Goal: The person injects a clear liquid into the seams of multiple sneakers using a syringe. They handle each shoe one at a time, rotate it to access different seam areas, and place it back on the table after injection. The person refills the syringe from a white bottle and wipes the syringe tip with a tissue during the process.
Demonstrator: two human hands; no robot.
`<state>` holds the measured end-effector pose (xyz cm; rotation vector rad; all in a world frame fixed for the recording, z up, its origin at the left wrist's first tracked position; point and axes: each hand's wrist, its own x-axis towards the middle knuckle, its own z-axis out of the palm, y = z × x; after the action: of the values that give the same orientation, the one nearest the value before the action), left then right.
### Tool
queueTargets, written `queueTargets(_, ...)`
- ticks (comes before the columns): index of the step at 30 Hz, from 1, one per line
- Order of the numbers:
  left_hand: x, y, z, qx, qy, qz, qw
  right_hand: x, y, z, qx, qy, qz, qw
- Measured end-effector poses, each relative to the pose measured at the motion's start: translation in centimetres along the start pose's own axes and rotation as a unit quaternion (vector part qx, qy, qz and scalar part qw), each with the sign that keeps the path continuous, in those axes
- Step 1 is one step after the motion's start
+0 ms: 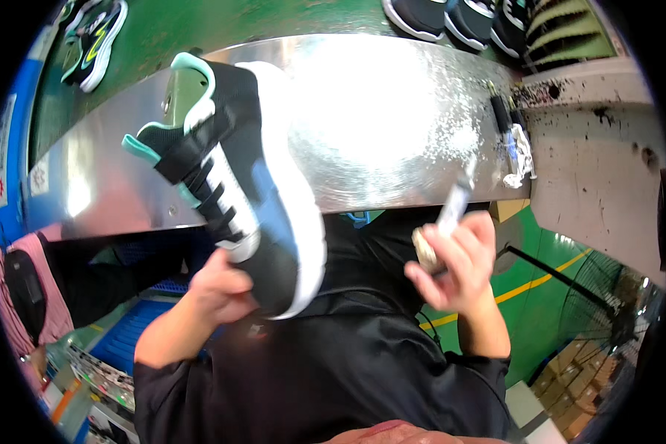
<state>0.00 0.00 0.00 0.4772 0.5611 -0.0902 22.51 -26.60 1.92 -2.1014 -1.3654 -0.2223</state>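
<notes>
A black sneaker [248, 166] with a white sole, mint-green lining and a blue-grey side patch hangs tilted over the near edge of the metal worktop. My left hand [218, 290] is closed around its toe end, and the heel points up and away. In my right hand [460, 260], to the right of the shoe and apart from it, is a slim pale tool [455, 201] with a narrow tip, gripped between bent fingers. Motion blurs the tool, so its exact kind is unclear. A tan rounded end [424, 250] shows by the same fingers.
The shiny metal worktop [348, 111] carries scattered white crumbs. At its right end lie dark-handled tools [500, 115] beside a crumpled white tube [522, 152]. More sneakers [468, 21] stand on the green surface beyond, one [96, 44] at far left. A stained grey machine panel [592, 163] borders the right.
</notes>
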Motion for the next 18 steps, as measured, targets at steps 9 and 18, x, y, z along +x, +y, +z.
queueTargets(9, 5.6, 5.6, 3.2, 0.194, 0.015, 0.117, 0.974, 1.7, 5.6, 3.2, 0.029, 0.059, 0.042, 0.997)
queueTargets(18, 30.3, 13.8, 11.6, 0.327, -0.026, 0.159, 0.931, 2.4, 5.5, 3.1, 0.011, 0.055, 0.075, 0.996)
